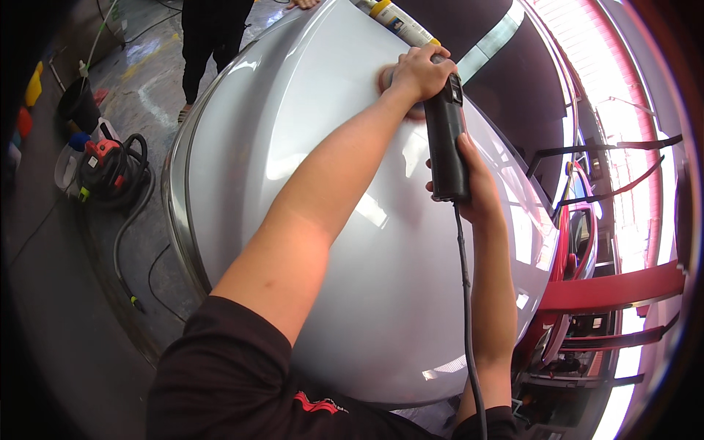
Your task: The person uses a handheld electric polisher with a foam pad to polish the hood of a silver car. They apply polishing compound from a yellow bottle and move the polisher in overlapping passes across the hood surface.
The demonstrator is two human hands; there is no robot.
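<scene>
A glossy silver-grey curved car panel [381, 293] fills the middle, streaked with reflections. Beyond its left edge, on the stained grey floor [150, 66], stand a rounded red-and-black vacuum cleaner [106, 170] and a black bucket [77, 103]; a person in dark trousers [209, 44] stands beyond the upper-left edge. A red car [564, 253] is past the right edge. A white cylindrical bottle with yellow bands [402, 23], its label printed, lies along the upper edge. The black corded polisher [447, 147] is over the panel's upper right, the left hand [424, 72] clasped over its head, the right hand [480, 187] wrapped round its body.
</scene>
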